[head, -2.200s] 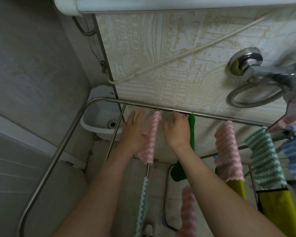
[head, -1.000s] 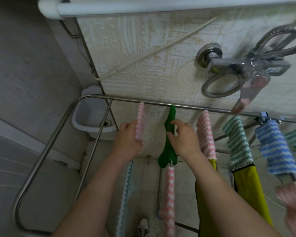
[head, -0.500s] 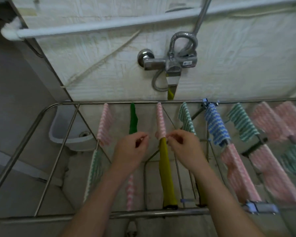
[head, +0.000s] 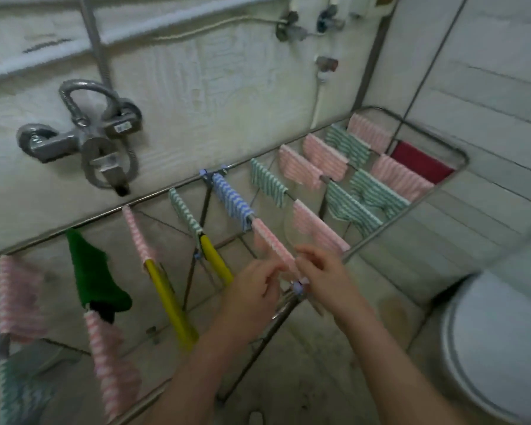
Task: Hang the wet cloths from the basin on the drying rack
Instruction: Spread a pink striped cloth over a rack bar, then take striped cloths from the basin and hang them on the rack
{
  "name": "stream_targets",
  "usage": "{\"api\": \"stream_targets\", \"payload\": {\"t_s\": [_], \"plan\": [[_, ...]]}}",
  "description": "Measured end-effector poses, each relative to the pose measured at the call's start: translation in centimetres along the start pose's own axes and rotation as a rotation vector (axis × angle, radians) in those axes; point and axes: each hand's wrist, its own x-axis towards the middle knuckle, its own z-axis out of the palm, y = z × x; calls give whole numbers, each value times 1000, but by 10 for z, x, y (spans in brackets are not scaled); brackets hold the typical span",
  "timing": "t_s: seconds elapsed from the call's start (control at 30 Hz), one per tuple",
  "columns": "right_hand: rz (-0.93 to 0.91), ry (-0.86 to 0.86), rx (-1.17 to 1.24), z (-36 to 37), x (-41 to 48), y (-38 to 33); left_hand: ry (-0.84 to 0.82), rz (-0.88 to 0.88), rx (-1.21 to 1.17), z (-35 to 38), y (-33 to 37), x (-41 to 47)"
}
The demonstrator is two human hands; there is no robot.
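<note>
On the rack [head: 154,195], over the near end of a middle rod, the pink cloth [head: 272,243] hangs draped between the left hand [head: 258,289] and the right hand [head: 325,277]. Both hands have curled fingers [head: 275,268] that appear to pinch its lower end from either side, though blur softens the detail. It looks thin, soft and limp, light even when wet and probably a little clingy, so I judge the best hold to be a light pinch at each hem corner, drawing them apart to spread it flat along the rod.
</note>
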Motion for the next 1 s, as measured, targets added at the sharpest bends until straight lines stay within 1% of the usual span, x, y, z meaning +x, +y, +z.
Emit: {"api": "stream_targets", "payload": {"t_s": [0.03,0.07,0.13,0.2,0.27,0.37,0.47,0.5,0.57,0.63,0.73,0.83,0.87,0.93,1.0], "plan": [[60,28,28,-9,-3,3,-44,7,5,11,0,2],[110,111,62,-32,-12,9,-134,42,-12,34,9,8],[183,180,113,-54,-23,17,-237,61,-38,61,13,10],[258,308,140,-85,-38,32,-344,77,-87,93,29,16],[317,413,186,-113,-53,45,-436,73,-82,118,45,18],[378,582,286,-160,-92,70,-583,115,-119,158,78,12],[430,776,351,-201,-141,93,-740,232,-73,195,108,1],[449,856,375,-221,-166,104,-829,270,-58,216,126,-6],[458,941,412,-244,-195,119,-946,310,-38,239,146,-14],[460,1031,467,-271,-225,135,-1015,382,-27,271,170,-27],[527,1087,516,-306,-261,164,-1067,460,-19,312,202,-46],[607,1150,553,-336,-288,197,-1154,551,39,353,229,-66],[645,1184,569,-354,-305,217,-1204,584,62,378,244,-80],[708,1216,549,-378,-322,244,-1264,640,101,411,262,-97],[791,1205,475,-399,-333,271,-1316,683,141,438,273,-112]]}}
